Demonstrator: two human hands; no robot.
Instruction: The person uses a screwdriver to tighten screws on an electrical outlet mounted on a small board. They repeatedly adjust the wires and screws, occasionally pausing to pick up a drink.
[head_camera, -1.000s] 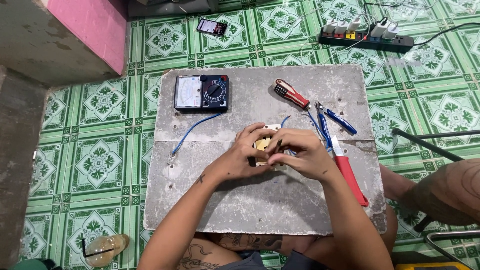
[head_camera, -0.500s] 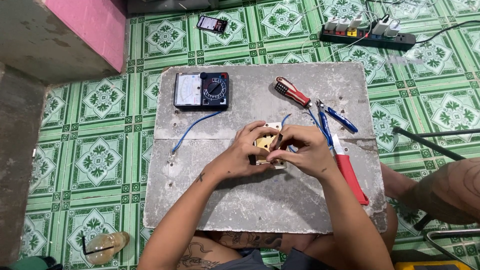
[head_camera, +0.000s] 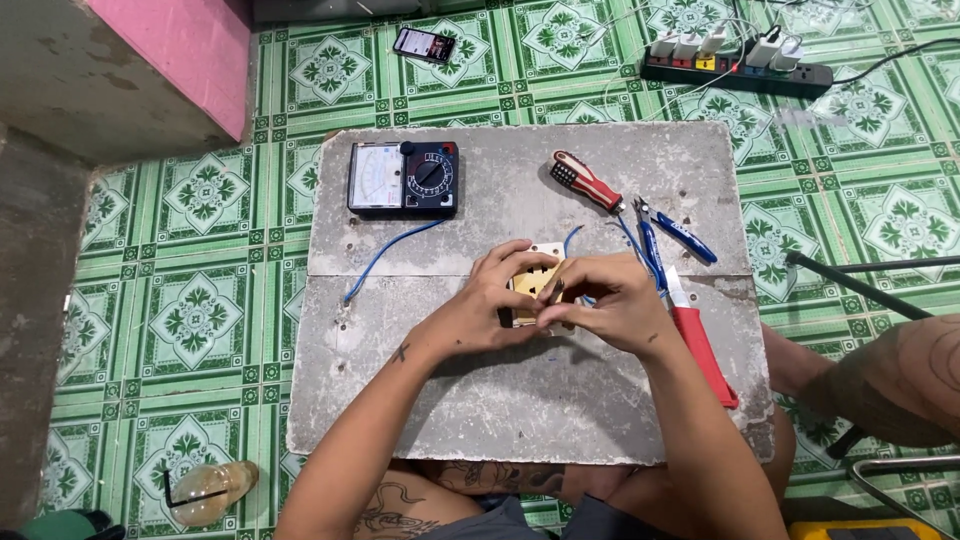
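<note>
Left hand (head_camera: 480, 310) and right hand (head_camera: 600, 305) – fingers curled tight on socket (head_camera: 530, 285); best kept flat on slab (head_camera: 520, 400) – blue wire (head_camera: 385, 255) clear.

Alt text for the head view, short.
Both hands, left and right, hold a small tan socket block over a grey slab. An analog multimeter, blue wire, screwdriver and blue pliers lie around.

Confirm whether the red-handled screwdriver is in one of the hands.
No. The red-handled screwdriver lies on the grey slab, apart from both hands, which hold the beige socket plate.
</note>
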